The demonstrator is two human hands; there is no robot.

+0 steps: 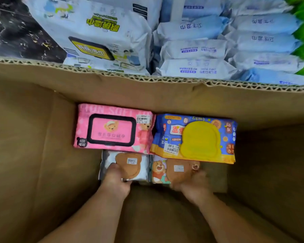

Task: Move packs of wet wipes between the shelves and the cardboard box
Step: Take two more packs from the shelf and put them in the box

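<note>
Ahead, pink pack (112, 128), blue pack (195, 137), box wall (147, 92)

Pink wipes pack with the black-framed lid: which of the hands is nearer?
Left. The left hand grips the white bear-lidded pack against the pink pack's near edge; the right hand holds the cartoon-bear pack by the blue, yellow-lidded pack, further off.

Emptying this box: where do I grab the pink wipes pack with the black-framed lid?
Likely the left end of the pink wipes pack, from the left: it lies flat, the blue yellow-lidded pack abuts its right end, the cardboard box wall its far side.
</note>
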